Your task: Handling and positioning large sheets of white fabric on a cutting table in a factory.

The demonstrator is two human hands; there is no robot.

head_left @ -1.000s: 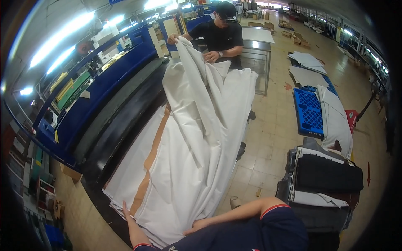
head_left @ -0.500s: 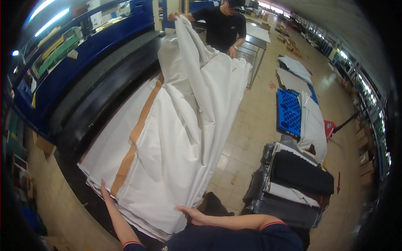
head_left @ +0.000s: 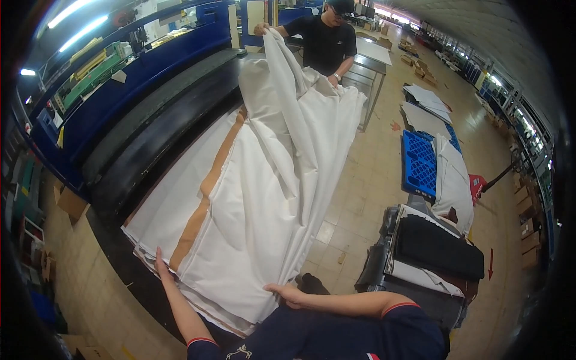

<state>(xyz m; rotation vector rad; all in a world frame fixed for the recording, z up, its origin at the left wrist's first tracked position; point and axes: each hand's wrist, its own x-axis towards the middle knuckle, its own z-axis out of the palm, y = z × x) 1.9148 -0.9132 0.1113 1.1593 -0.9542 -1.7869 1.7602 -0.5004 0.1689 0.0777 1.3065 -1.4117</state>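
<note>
A large white sheet of cloth-like material [head_left: 258, 210] lies over a stack of similar white layers [head_left: 174, 180], a brown strip [head_left: 207, 186] showing along its left side. At the stack's near left edge my left hand [head_left: 163, 264] grips the layers, most of its fingers hidden beneath. My right hand [head_left: 287, 294] is closed on the sheet's near right edge, thumb on top. Across from me a co-worker in black [head_left: 327, 42] lifts the far end of the sheet in a tall fold with one raised hand [head_left: 261, 28]; their other hand [head_left: 333, 80] holds its far right edge.
A long dark machine bed [head_left: 150, 126] with a blue frame [head_left: 162, 51] runs along the left. To the right stand a pile of folded black and grey material [head_left: 438, 246], a blue pallet [head_left: 419, 162] and a red pallet jack [head_left: 477, 185]. A metal table [head_left: 372, 54] is behind the co-worker.
The whole scene has shifted slightly right and down in view. My hands keep their places on the sheet's near edge, and the co-worker still holds the far end up.
</note>
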